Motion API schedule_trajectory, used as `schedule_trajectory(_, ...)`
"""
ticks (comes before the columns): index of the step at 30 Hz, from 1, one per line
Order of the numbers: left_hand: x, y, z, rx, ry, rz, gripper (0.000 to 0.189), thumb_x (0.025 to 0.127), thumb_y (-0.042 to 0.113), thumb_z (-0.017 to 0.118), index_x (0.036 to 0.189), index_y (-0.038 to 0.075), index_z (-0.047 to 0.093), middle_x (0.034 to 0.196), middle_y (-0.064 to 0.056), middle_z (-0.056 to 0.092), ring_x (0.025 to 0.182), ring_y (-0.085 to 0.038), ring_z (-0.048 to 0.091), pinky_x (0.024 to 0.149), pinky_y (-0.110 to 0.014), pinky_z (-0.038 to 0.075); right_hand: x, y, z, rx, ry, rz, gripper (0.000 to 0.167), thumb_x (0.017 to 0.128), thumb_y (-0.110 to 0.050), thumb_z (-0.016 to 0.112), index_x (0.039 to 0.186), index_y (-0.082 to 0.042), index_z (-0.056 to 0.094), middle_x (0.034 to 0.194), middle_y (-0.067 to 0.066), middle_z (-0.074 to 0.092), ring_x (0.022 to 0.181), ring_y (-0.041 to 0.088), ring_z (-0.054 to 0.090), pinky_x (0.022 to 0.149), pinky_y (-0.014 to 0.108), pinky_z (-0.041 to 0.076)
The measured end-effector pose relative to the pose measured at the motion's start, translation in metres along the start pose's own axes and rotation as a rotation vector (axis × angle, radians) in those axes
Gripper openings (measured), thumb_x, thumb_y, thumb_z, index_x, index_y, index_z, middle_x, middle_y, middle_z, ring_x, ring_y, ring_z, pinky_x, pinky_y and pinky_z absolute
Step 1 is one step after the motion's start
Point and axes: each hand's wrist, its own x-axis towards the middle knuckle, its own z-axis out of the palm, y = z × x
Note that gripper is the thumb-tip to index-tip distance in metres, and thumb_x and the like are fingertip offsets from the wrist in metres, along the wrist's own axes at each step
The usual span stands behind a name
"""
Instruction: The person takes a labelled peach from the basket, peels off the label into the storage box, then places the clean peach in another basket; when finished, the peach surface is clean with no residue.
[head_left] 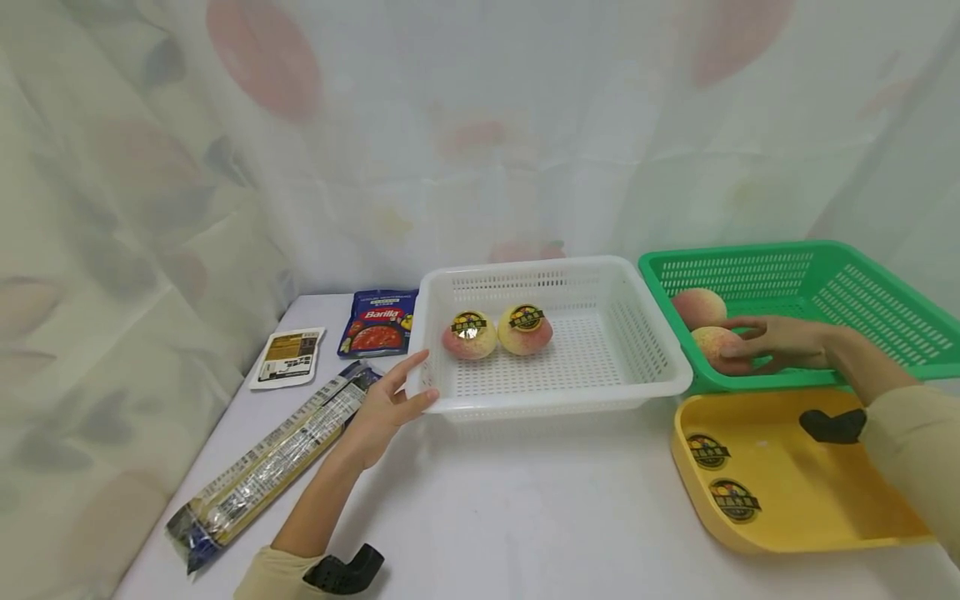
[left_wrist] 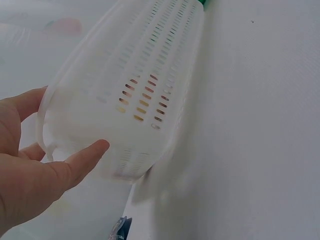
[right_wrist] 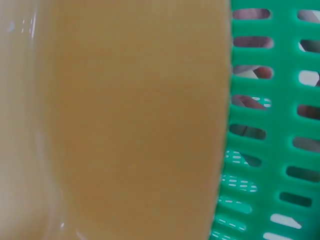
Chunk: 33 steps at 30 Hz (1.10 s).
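My left hand (head_left: pixel 386 412) holds the near left corner of a white plastic basket (head_left: pixel 555 400), with the thumb (left_wrist: pixel 92 155) against its outer wall and the fingers over the rim. Inside that basket are two peaches, a left peach (head_left: pixel 470 343) and a right peach (head_left: pixel 529 337), each with a black and gold sticker. My right hand (head_left: pixel 795 342) reaches into a green basket (head_left: pixel 750 250) and grips the nearer peach (head_left: pixel 712 343) with thumb and fingers. Another peach (head_left: pixel 699 307) lies just behind it. In the right wrist view the green wall (right_wrist: pixel 282 115) mostly hides the hand.
A yellow tray (head_left: pixel 810 500) with an upper sticker (head_left: pixel 707 451) and a lower sticker (head_left: pixel 735 500) stands before the green basket, under my right forearm. On the left lie a blue Barilla pouch (head_left: pixel 378 323), a white packet (head_left: pixel 287 358) and a long noodle pack (head_left: pixel 273 458). Curtains hang behind.
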Motion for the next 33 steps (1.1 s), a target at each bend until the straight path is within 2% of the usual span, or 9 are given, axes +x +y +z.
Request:
schedule_trajectory(5,0.000,0.000,-0.001,-0.002,0.003,-0.003,0.069,0.091,0.010,0.065,0.150,0.014,0.030,0.154,-0.013,0.022,0.121,-0.030,0.047,0.091,-0.029,0.046,-0.002,0.000,-0.001,0.021,0.011,-0.008,0.079,0.099,-0.023,0.053,0.152,-0.003,-0.002,0.149,0.034,-0.008,0.126,0.042,0.038,0.093,0.049,0.046)
schedule_trajectory(16,0.001,0.000,-0.001,-0.012,-0.005,0.003,0.068,0.091,0.009,0.064,0.150,0.012,0.029,0.153,-0.013,0.023,0.120,-0.029,0.047,0.090,-0.027,0.047,-0.015,0.002,-0.016,0.023,0.033,-0.035,0.072,0.100,-0.019,0.050,0.150,0.000,0.001,0.149,0.035,0.004,0.124,0.043,0.042,0.093,0.052,0.045)
schedule_trajectory(19,0.001,0.000,-0.001,-0.011,-0.007,0.003,0.068,0.092,0.009,0.064,0.150,0.012,0.029,0.153,-0.013,0.023,0.119,-0.029,0.047,0.089,-0.027,0.047,-0.022,-0.004,-0.025,0.031,0.057,-0.051,0.063,0.102,-0.020,0.047,0.150,-0.007,0.008,0.150,0.032,0.003,0.125,0.038,0.043,0.094,0.054,0.043)
schedule_trajectory(20,0.001,-0.001,-0.001,-0.012,-0.008,0.002,0.068,0.092,0.009,0.064,0.150,0.013,0.029,0.153,-0.013,0.023,0.119,-0.029,0.047,0.089,-0.027,0.047,-0.024,-0.006,-0.028,0.035,0.063,-0.067,0.057,0.102,-0.020,0.046,0.149,-0.013,0.014,0.150,0.030,0.004,0.123,0.033,0.046,0.095,0.055,0.042)
schedule_trajectory(23,0.001,-0.001,-0.001,-0.013,-0.010,0.006,0.068,0.092,0.009,0.064,0.150,0.012,0.029,0.153,-0.013,0.023,0.118,-0.028,0.047,0.089,-0.026,0.047,-0.030,-0.016,-0.040,0.050,0.065,-0.140,0.038,0.104,-0.017,0.041,0.138,-0.029,0.031,0.147,0.006,0.027,0.116,0.014,0.053,0.095,0.054,0.042)
schedule_trajectory(25,0.001,0.000,-0.001,-0.014,-0.011,0.009,0.068,0.092,0.009,0.064,0.150,0.012,0.029,0.153,-0.013,0.023,0.118,-0.028,0.047,0.088,-0.026,0.047,-0.033,-0.024,-0.046,0.068,0.051,-0.210,0.034,0.105,-0.014,0.038,0.130,-0.037,0.039,0.136,-0.012,0.039,0.109,0.005,0.055,0.093,0.050,0.045)
schedule_trajectory(27,0.001,0.000,-0.001,-0.015,-0.013,0.011,0.068,0.092,0.009,0.063,0.150,0.012,0.029,0.153,-0.013,0.023,0.119,-0.029,0.047,0.089,-0.026,0.047,-0.033,-0.035,-0.051,0.083,0.046,-0.282,0.037,0.105,-0.012,0.035,0.129,-0.039,0.042,0.124,-0.023,0.046,0.109,0.003,0.056,0.091,0.044,0.049)
schedule_trajectory(29,0.001,0.000,-0.001,-0.016,-0.014,0.009,0.068,0.092,0.009,0.063,0.150,0.011,0.028,0.153,-0.013,0.023,0.119,-0.029,0.047,0.089,-0.027,0.047,-0.031,-0.047,-0.052,0.092,0.055,-0.341,0.038,0.105,-0.011,0.033,0.130,-0.039,0.042,0.124,-0.021,0.047,0.111,0.004,0.055,0.088,0.038,0.051)
schedule_trajectory(33,0.000,0.000,-0.001,-0.012,-0.015,0.005,0.068,0.092,0.009,0.063,0.150,0.012,0.028,0.153,-0.014,0.023,0.121,-0.030,0.046,0.090,-0.028,0.046,-0.023,-0.075,-0.042,0.109,0.136,-0.416,0.036,0.105,-0.012,0.035,0.136,-0.030,0.036,0.128,-0.013,0.046,0.113,0.006,0.054,0.088,0.032,0.050)
